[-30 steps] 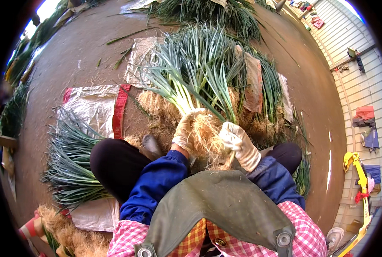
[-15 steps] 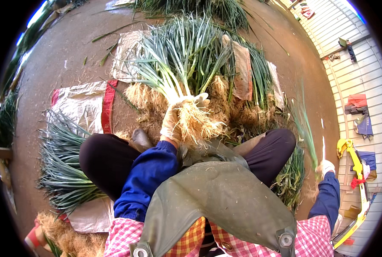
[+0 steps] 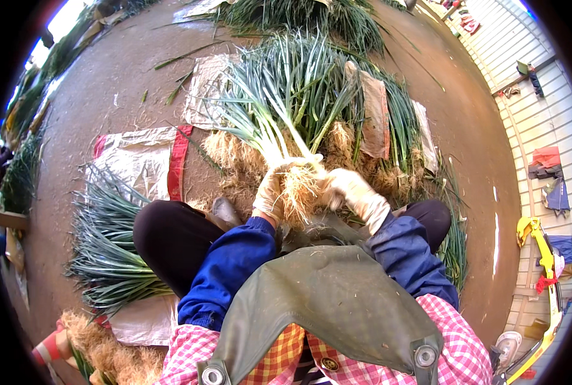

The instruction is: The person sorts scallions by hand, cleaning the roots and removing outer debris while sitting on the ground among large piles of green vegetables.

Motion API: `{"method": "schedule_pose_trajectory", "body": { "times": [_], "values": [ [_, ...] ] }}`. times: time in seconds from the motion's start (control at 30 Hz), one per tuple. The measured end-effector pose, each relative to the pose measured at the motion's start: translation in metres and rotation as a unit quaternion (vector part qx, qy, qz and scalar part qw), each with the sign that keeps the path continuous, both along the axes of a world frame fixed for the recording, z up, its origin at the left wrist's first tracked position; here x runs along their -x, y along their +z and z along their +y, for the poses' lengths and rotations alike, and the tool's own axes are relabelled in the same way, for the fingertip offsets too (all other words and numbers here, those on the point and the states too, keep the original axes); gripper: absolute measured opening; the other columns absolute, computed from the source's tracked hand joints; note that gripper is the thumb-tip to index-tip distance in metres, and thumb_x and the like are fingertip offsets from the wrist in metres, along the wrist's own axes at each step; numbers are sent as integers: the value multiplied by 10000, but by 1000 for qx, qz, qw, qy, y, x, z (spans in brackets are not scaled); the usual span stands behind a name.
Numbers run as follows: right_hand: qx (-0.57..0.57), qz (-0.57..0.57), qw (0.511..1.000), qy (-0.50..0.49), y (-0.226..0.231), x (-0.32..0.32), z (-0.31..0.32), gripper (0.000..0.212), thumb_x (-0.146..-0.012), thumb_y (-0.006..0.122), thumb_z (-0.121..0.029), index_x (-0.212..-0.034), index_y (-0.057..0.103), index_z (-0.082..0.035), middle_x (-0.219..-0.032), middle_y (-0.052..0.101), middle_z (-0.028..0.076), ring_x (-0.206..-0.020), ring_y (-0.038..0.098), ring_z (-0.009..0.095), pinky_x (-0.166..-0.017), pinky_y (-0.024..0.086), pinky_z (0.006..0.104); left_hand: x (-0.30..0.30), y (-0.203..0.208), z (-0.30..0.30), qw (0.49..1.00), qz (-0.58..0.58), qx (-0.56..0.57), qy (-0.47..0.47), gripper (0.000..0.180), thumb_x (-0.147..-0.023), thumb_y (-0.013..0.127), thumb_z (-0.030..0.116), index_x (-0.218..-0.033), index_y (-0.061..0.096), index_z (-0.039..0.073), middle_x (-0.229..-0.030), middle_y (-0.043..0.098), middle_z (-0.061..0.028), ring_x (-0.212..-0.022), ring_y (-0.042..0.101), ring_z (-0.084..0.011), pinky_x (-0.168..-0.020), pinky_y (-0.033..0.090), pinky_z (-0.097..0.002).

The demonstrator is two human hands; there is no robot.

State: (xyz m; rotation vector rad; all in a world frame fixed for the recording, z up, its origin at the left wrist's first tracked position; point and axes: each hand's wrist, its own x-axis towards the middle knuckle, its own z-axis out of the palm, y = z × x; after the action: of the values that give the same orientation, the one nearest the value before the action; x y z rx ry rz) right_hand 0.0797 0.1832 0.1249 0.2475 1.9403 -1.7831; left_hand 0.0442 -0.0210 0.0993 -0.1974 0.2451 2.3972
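Beyond an olive apron (image 3: 337, 282), a gloved left hand (image 3: 272, 191) wraps its fingers around a bunch of green onions (image 3: 273, 142) just above the roots (image 3: 301, 192), seemingly keeping the stalks together. The gloved right hand (image 3: 351, 191) curls beside them; whether its fingers pinch anything, I cannot tell. Farther off, a heap of onions (image 3: 312, 83) lies roots toward the person, presumably for easy reach.
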Motion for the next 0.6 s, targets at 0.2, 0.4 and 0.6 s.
{"method": "schedule_pose_trajectory", "body": {
  "times": [0.2, 0.4, 0.6],
  "values": [
    [221, -15, 962, -162, -3, 14, -8, 243, -910, 453, -101, -1042, 608, 31, -802, 652, 56, -608, 551, 77, -501, 430, 188, -11, -10, 0, 990, -18, 139, -30, 257, -825, 624, 187, -1006, 643, 7, -935, 683, -138, -827, 676, -217, -747, 569, -327],
    [461, -16, 857, -229, -19, 30, 44, 458, -964, 479, -230, -1263, 417, 110, -656, 488, -38, -541, 451, 60, -519, 385, 213, 4, -40, 5, 992, 31, 115, -41, 248, -828, 583, 119, -1018, 636, -30, -1031, 668, -193, -900, 669, -244, -802, 558, -327],
    [473, -142, 851, -176, -26, 25, 10, 401, -962, 514, -225, -1189, 445, 98, -740, 508, -15, -598, 485, 74, -566, 416, 213, 3, -40, 15, 994, 17, 100, -39, 273, -840, 556, 75, -1072, 620, -53, -1031, 671, -170, -912, 670, -230, -820, 556, -319]
  ]
}}
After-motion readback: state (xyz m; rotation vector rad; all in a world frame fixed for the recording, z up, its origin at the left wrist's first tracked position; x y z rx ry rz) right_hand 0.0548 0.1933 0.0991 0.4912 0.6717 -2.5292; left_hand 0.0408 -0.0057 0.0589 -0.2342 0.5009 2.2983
